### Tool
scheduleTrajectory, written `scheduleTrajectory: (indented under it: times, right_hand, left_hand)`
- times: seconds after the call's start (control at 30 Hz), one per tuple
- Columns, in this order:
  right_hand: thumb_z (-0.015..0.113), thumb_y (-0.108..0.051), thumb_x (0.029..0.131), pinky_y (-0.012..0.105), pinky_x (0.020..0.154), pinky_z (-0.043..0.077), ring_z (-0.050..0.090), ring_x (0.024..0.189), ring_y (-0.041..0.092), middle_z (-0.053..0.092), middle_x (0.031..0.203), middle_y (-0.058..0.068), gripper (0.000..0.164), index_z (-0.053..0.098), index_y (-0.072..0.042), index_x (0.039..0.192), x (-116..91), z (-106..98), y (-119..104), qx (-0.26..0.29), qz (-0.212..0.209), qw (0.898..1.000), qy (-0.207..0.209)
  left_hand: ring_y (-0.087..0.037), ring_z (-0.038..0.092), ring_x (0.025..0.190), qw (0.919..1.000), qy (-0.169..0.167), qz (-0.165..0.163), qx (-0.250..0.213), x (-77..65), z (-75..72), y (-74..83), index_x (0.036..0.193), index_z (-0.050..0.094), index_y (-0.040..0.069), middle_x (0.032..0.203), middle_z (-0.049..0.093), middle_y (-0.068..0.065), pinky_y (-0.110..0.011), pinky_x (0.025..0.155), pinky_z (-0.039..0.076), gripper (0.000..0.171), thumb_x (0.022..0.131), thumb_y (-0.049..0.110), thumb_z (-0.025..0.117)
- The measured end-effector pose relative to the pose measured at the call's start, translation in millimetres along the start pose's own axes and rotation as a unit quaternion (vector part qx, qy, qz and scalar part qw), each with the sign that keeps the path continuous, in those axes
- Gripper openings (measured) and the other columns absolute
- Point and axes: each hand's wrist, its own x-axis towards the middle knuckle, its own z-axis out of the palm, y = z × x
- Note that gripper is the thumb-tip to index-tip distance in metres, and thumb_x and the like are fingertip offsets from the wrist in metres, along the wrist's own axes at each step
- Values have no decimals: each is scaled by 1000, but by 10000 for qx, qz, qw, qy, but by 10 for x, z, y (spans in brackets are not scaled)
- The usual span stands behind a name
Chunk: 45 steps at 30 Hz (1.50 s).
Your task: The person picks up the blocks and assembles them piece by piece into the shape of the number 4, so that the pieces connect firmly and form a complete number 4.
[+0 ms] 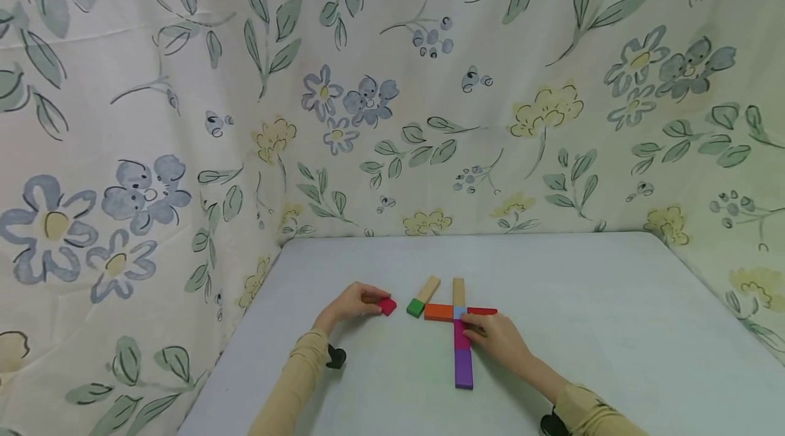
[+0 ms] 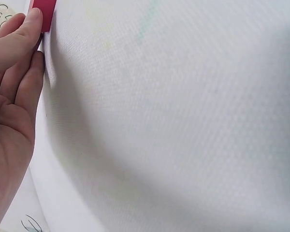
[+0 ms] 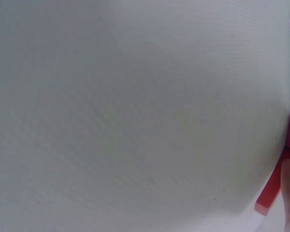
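My left hand (image 1: 358, 301) pinches a small crimson block (image 1: 387, 306) between thumb and fingertips, at the left of the arrangement. In the left wrist view, the thumb lies against the face of this block (image 2: 42, 14). My right hand (image 1: 499, 337) touches the cross of blocks from the right, its fingertips at the light-blue centre block (image 1: 459, 313) and the magenta block (image 1: 462, 334). Around the centre stand an orange block (image 1: 438, 312), a natural-wood block (image 1: 458, 291) and a red block (image 1: 482, 311), partly covered by the hand. A purple block (image 1: 463, 368) continues below the magenta one.
Left of the cross, a green block (image 1: 415, 307) meets the lower end of a slanted natural-wood block (image 1: 432, 287). Everything lies on a white table (image 1: 582, 279). Floral cloth (image 1: 429, 95) hangs behind and beside it.
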Motion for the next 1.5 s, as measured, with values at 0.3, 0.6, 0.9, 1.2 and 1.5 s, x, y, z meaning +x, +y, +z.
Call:
scheduleTrajectory:
  times: [0.3,0.6,0.9,1.2,1.5]
  right_hand:
    - [75,-16,79,14,57,42,47,63,-3,75,90,5,29,73,-8,107,-8,-1,-2,12,40,10000,15]
    - [76,-16,79,14,56,39,45,62,-1,74,88,5,29,73,-8,107,-8,-11,-9,37,88,9999,-34]
    - [76,-16,79,14,58,44,48,63,-3,74,88,4,28,74,-8,105,-1,0,-2,-10,3,10000,6]
    - [76,-14,78,14,58,44,48,64,-4,75,88,5,28,74,-8,105,-1,-8,-10,-47,6,10000,25]
    - [76,-13,78,19,64,51,67,75,10,75,93,5,27,74,-8,104,-7,2,4,-121,-136,9997,146]
  left_hand:
    - [-19,62,105,9998,181,23,-27,-15,2,-38,115,69,7,117,68,-12,-38,93,50,33,82,9,73]
    - [-14,63,102,9995,299,-102,19,-43,5,-26,113,70,10,113,70,-8,-35,92,50,33,80,11,75]
    - [-18,63,103,9989,435,-187,3,-27,-10,28,111,71,9,112,70,-9,-38,92,50,32,80,11,75]
    - [-17,64,100,9984,543,-145,34,-24,-16,77,111,71,9,111,70,-10,-33,88,52,31,80,10,75]
    - [-21,65,103,9978,636,119,169,39,-39,128,112,71,9,112,70,-11,-35,89,52,31,81,13,75]
